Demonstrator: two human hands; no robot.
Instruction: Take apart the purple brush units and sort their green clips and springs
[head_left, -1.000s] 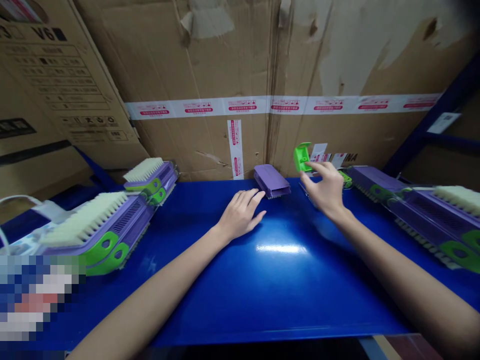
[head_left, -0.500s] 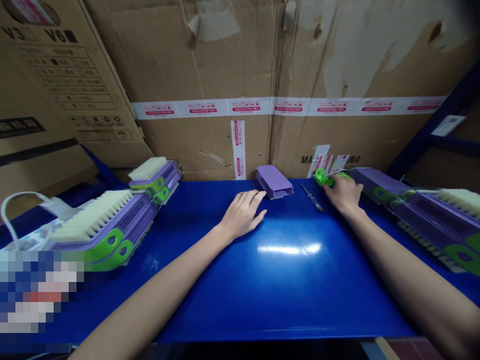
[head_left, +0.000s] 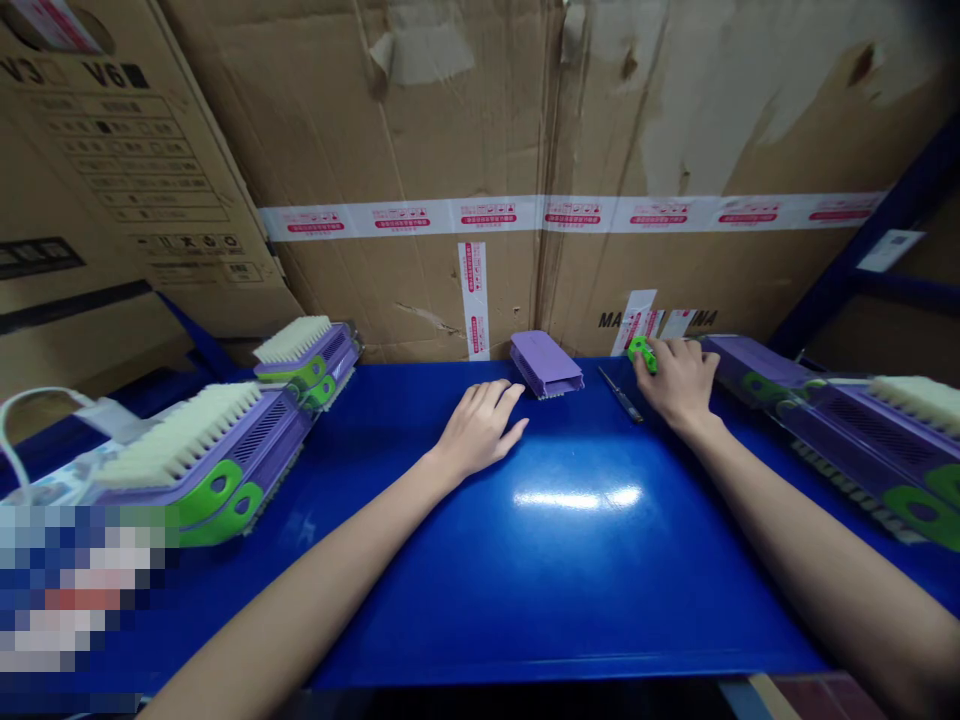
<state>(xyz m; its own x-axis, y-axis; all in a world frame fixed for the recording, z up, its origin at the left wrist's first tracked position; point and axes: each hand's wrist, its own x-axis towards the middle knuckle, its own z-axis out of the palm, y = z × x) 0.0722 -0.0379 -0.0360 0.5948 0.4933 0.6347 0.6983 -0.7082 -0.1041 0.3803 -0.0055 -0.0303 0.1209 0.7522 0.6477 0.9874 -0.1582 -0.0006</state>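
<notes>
My left hand [head_left: 480, 430] rests on the blue table with its fingers apart and nothing in them. Just beyond its fingertips lies a purple plastic housing [head_left: 546, 360], its hollow end facing me and bristles showing underneath. At the back right, my right hand [head_left: 679, 382] has its fingers curled over a green plastic piece [head_left: 642, 353], most of which they hide. Between the housing and that hand lies a slim screwdriver [head_left: 621, 395], pointing away from me.
Purple-and-green brushes [head_left: 217, 460] with cream bristles stand along the left side, by a white cable [head_left: 37, 400]. More such brushes [head_left: 862, 425] line the right. Cardboard boxes [head_left: 405, 280] wall off the back of the blue table [head_left: 570, 590].
My right hand has shifted slightly to the left and covers more of the green plastic piece. My left hand has stayed almost in place, and the view has turned a little.
</notes>
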